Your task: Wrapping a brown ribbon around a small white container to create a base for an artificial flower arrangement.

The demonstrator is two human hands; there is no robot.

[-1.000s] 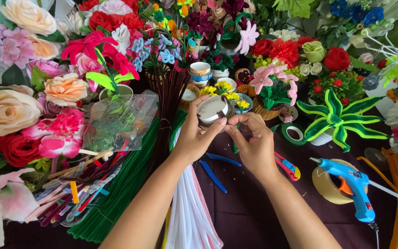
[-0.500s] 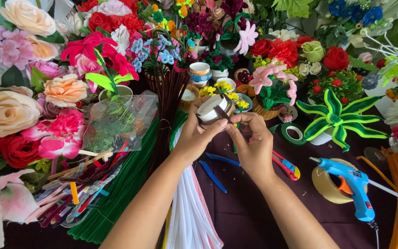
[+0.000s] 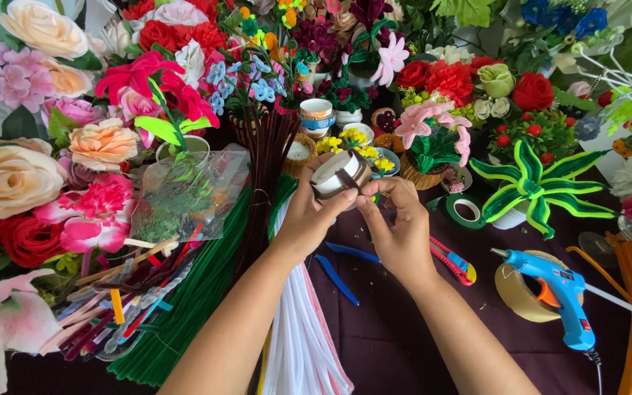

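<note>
Dark craft table [image 3: 404,344] ringed by handmade flowers | left hand [image 3: 309,219] grips brown tape roll [image 3: 338,174] above table centre | right hand [image 3: 396,227] pinches its loose end | step: likely freeing the tape end | next: a steady pull, roll held firm

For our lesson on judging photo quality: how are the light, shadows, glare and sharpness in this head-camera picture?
Head view: soft, even light with no hard shadows; the left hand, right hand and roll of tape between them look sharp; a little glare on the clear plastic bag; the big flowers at the left edge look stretched.
</note>
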